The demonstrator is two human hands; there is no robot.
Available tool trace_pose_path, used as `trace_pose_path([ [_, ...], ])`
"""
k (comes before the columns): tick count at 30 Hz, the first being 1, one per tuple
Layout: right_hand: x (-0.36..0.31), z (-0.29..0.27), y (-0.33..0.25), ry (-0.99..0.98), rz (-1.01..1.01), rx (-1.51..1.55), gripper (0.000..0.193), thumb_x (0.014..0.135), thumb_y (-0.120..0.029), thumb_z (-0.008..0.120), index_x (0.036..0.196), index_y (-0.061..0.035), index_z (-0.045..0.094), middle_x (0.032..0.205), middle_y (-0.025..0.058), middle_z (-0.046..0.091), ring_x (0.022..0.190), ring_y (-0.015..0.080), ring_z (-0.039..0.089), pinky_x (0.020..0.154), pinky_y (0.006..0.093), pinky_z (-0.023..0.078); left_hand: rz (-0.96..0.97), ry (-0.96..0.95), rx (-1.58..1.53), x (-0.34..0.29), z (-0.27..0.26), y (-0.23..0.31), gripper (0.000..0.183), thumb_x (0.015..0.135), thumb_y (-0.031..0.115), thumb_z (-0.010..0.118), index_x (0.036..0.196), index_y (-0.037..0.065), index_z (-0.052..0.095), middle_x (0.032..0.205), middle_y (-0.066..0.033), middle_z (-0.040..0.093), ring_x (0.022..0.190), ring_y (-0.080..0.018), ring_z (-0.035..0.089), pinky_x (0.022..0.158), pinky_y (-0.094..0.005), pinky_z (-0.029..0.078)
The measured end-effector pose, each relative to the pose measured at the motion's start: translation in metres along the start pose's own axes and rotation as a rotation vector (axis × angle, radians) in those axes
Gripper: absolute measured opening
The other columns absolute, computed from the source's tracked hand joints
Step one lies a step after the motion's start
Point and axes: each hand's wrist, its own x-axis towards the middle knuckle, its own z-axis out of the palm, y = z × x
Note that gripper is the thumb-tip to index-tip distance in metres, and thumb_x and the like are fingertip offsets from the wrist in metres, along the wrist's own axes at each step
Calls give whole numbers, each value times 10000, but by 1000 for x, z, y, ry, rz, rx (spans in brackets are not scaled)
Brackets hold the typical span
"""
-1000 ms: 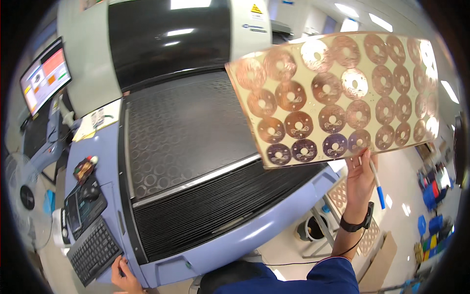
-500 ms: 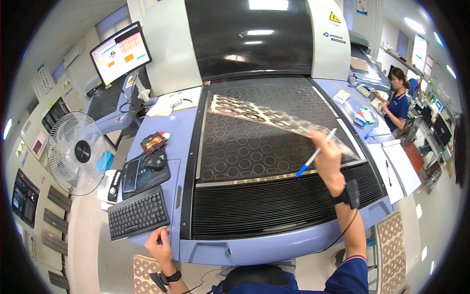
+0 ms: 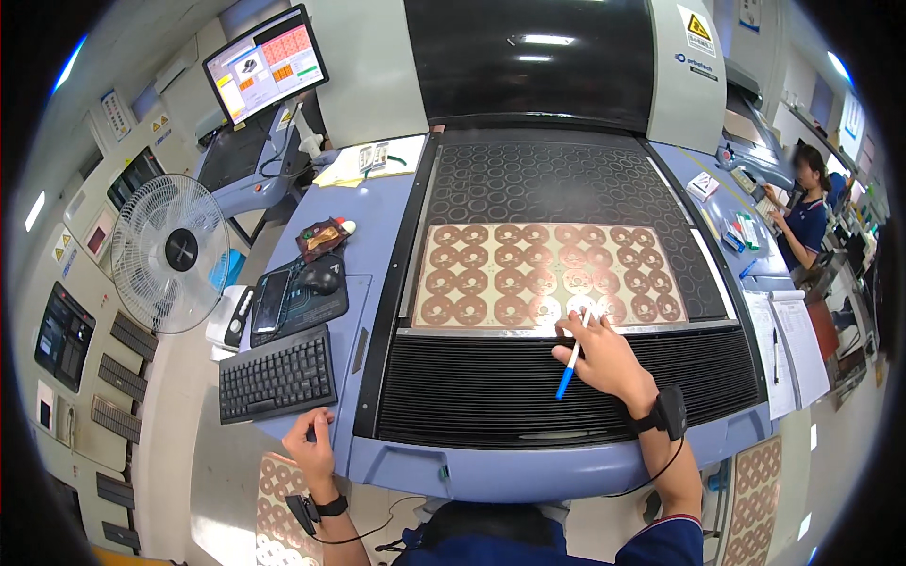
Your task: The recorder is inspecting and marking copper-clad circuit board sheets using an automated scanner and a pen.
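A panel with rows of copper-brown ring patterns on a pale ground (image 3: 552, 269) lies flat on the front part of the machine's dark bed (image 3: 585, 179). At its front edge is my right hand (image 3: 609, 357), fingers bent, the tips at or just over the edge; contact is hard to tell. A white marker pen with a blue end (image 3: 571, 366) is held in that hand, slanting down with the blue end toward me. My left hand (image 3: 310, 439) rests curled just in front of the black keyboard (image 3: 278, 377), with nothing visible in its fingers.
Left of the bed are a mouse (image 3: 321, 274), a phone (image 3: 272, 300) and papers (image 3: 370, 160). A monitor (image 3: 267, 71) and a fan (image 3: 175, 253) stand farther left. Similar panels (image 3: 753, 505) lie low at both sides. Another person (image 3: 805, 212) works at far right.
The panel, previously tilted in the air at my right hand, now lies flat on the bed. My right hand has moved to its front edge, still holding the pen.
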Motion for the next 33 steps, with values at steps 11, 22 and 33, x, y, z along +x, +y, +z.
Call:
trace_pose_path([
  [11, -1, 4, -2, -32, 0, 62, 493, 938, -439, 598, 1232, -43, 588, 1269, 291, 575, 1192, 464, 524, 1131, 546, 282, -11, 205, 305, 7, -14, -1, 198, 897, 44, 603, 1061, -52, 658, 1023, -187, 685, 959, -286, 645, 857, -373, 501],
  [22, -1, 2, 0, -24, -25, 101, 509, 923, -425, 629, 1191, 7, 614, 944, 243, 660, 1062, 429, 601, 1132, 567, 267, 120, 124, 779, 33, -58, -13, 248, 899, 144, 622, 1110, 30, 684, 966, -127, 689, 1006, -306, 589, 922, -413, 435],
  [33, 14, -6, -91, 177, -277, 582, 292, 928, -202, 660, 1141, -3, 637, 798, 207, 677, 792, 374, 684, 698, 393, 538, 621, -490, -62, 50, 42, 142, 140, 787, 21, 717, 926, 31, 738, 874, -115, 727, 770, -259, 695, 680, -338, 529],
])
